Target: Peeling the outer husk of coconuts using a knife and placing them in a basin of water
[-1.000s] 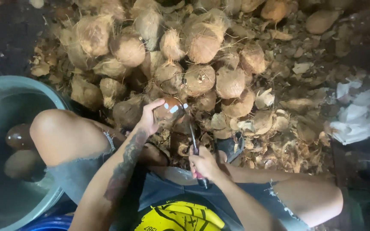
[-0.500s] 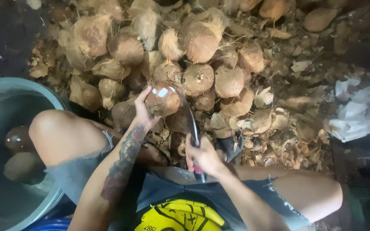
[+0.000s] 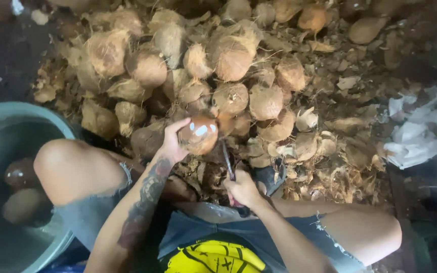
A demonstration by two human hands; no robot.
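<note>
Two hands busy just in front of the coconut heap (image 3: 218,60). Left hand (image 3: 172,144) cupped around a brown coconut (image 3: 198,134) with white nicks, held up against the near edge of that heap. Right hand (image 3: 243,188) clenched on a knife (image 3: 227,161), blade tip at the coconut's right side. Left of the heap, a green tub (image 3: 6,112) of water with peeled coconuts (image 3: 18,174) inside.

A tub (image 3: 51,119) sits to the left with coconuts (image 3: 18,174) in it; the coconut pile (image 3: 228,55) lies ahead, white cloth (image 3: 416,136) right.
</note>
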